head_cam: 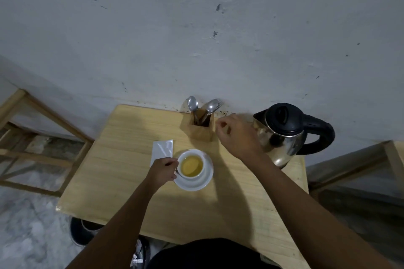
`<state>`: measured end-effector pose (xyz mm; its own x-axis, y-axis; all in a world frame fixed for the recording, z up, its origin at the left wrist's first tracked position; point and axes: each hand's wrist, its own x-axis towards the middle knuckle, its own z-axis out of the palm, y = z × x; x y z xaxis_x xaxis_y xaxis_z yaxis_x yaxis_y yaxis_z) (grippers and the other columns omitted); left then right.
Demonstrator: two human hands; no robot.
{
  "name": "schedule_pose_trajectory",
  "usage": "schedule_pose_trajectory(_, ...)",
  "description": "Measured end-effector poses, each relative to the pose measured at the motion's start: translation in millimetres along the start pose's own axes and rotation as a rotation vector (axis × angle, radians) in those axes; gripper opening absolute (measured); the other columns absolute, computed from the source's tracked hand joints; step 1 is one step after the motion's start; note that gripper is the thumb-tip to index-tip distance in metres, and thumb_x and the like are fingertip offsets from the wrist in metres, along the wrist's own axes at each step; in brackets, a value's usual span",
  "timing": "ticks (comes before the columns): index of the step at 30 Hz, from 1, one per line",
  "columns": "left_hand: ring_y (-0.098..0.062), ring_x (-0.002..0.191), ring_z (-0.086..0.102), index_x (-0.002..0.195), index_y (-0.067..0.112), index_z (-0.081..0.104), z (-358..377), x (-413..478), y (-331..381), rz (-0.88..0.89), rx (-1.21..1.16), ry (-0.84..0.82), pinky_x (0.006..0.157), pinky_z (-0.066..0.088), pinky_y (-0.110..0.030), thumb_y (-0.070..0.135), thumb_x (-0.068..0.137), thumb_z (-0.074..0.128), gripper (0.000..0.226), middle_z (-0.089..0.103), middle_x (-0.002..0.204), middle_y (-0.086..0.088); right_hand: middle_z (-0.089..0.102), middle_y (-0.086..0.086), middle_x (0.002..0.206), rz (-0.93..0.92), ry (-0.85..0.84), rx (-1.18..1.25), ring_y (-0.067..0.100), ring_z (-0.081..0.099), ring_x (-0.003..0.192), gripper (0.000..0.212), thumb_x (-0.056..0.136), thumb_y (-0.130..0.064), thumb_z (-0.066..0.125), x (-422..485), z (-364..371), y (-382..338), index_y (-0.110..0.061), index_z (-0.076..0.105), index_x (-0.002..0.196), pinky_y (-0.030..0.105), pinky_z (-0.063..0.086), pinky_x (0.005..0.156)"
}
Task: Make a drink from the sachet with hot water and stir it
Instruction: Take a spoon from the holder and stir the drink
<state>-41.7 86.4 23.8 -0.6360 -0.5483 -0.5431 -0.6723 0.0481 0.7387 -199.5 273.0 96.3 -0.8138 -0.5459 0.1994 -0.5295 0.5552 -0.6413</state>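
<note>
A white cup (192, 166) holding yellow liquid stands on a white saucer (205, 181) in the middle of the wooden table (122, 181). My left hand (164, 170) grips the cup's left side at the handle. My right hand (237, 135) hovers between the wooden cutlery holder (202, 130) and the steel kettle (284, 135), fingers loosely curled with nothing in them. Spoons (192, 103) and a fork stand up in the holder. A white sachet (162, 150) lies flat just behind my left hand.
The kettle with black lid and handle stands at the table's right rear corner against the grey wall. Wooden frames (43, 137) flank the table on both sides. A dark shoe (83, 233) shows below the table's left front edge.
</note>
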Motion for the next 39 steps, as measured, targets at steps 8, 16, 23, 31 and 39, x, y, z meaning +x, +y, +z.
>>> schedule_pose_trajectory(8,-0.016,0.058,0.063,0.096,0.005,0.073,-17,13,-2,0.068,0.079,-0.130,0.050,0.051,-0.019,0.018,0.088,0.064,0.018,0.068,0.073,-0.004,0.071,-0.004,0.092,0.293,-0.322,-0.139,0.018,0.065,0.083,0.021,0.091,-0.034,0.050,83,79,-13,-0.028,0.070,0.097,0.033,0.054,0.072)
schedule_pose_trajectory(16,-0.007,0.047,0.058,0.099,0.004,0.072,-25,22,-7,0.103,0.107,-0.204,0.049,0.046,-0.017,0.021,0.090,0.062,0.021,0.064,0.060,0.005,0.069,0.005,0.085,0.349,-0.404,-0.426,0.027,0.067,0.080,0.033,0.090,-0.038,0.048,119,133,2,-0.012,0.066,0.100,0.035,0.054,0.072)
schedule_pose_trajectory(23,-0.010,0.049,0.058,0.097,0.002,0.072,-27,25,-9,0.131,0.124,-0.201,0.046,0.045,-0.013,0.019,0.090,0.061,0.021,0.063,0.064,0.003,0.066,0.002,0.071,0.321,-0.147,-0.351,0.024,0.064,0.064,0.030,0.092,-0.043,0.049,103,124,-8,-0.021,0.070,0.086,0.025,0.041,0.053)
schedule_pose_trajectory(31,-0.017,0.059,0.063,0.096,0.006,0.074,-24,24,-17,0.141,0.091,-0.163,0.051,0.049,-0.019,0.019,0.089,0.062,0.019,0.072,0.085,-0.011,0.062,0.002,0.090,-0.048,0.416,-0.011,0.012,0.058,0.071,0.013,0.082,-0.021,0.070,41,80,-42,-0.008,0.068,0.085,0.023,0.043,0.053)
schedule_pose_trajectory(39,-0.004,0.044,0.056,0.095,0.004,0.072,-20,25,-17,0.177,0.089,-0.155,0.046,0.046,-0.015,0.017,0.090,0.062,0.017,0.065,0.071,-0.005,0.062,0.003,0.067,-0.005,0.293,0.214,0.014,0.058,0.062,0.016,0.081,-0.006,0.069,-23,54,-48,-0.011,0.056,0.075,0.022,0.045,0.058)
